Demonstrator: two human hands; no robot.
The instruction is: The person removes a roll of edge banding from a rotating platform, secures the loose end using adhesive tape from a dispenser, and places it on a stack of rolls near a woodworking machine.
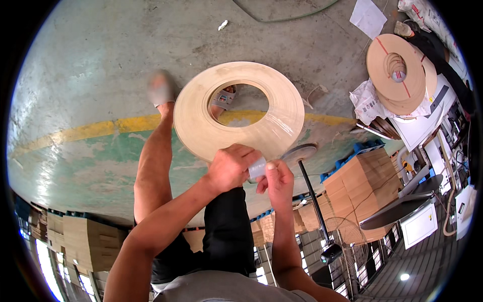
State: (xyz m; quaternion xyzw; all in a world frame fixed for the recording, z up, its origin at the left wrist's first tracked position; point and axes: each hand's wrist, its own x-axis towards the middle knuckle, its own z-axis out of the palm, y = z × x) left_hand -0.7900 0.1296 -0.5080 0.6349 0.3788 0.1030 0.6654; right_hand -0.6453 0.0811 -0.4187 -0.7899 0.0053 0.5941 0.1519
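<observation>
A large flat coil of beige banding (196, 108) with a round hole in its middle is tilted in front of my legs. Shiny clear tape (283, 124) lies across its right side. At the coil's near edge, my left hand (230, 168) is closed, its fingers curled on one end of a short, whitish, translucent piece of tape (257, 168). My right hand (278, 182) pinches the other end between thumb and fingers. Whether that piece is a loose strip or part of a small roll I cannot tell.
Several similar coils (375, 63) are stacked at the right on a white surface. A pedestal fan (347, 241) with a black pole stands right of my hands. Brown cartons (359, 183) are piled beyond it. My feet rest near a yellow floor line (95, 131).
</observation>
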